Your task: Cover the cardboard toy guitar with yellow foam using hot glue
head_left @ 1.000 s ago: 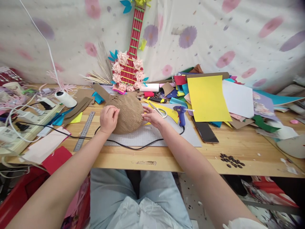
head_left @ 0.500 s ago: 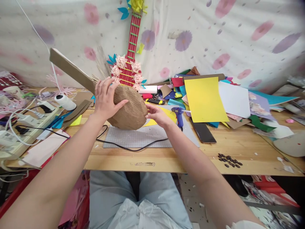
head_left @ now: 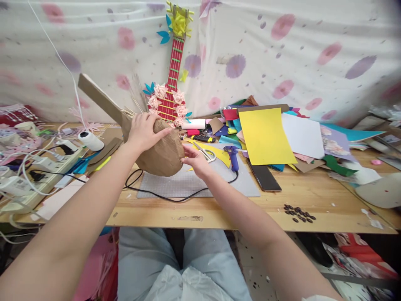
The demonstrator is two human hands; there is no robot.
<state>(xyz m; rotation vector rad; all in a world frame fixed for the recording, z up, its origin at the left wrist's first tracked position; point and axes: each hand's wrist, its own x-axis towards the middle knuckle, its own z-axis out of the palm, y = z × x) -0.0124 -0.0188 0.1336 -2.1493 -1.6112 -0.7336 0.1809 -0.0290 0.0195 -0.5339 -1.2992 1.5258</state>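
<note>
A brown cardboard instrument, with a rounded body and a long flat neck slanting up to the left, is held over the grey cutting mat. My left hand grips it where neck meets body, thumb lying across the body. At the body's right edge, my right hand pinches the rim between thumb and fingers. Scissors and a yellow paper scrap lie just beyond that hand. A purple glue gun rests on the mat, its black cord looping in front.
Behind stands a red decorated paper guitar. To the right are a yellow sheet, a phone, paper scraps and black oval pieces. A power strip with tangled cables and a white thread spool occupy the left.
The cardboard instrument has turned slightly in both hands, its body edge shifting left. The scissors have come into sight beside my right hand. The camera view has tilted up a little.
</note>
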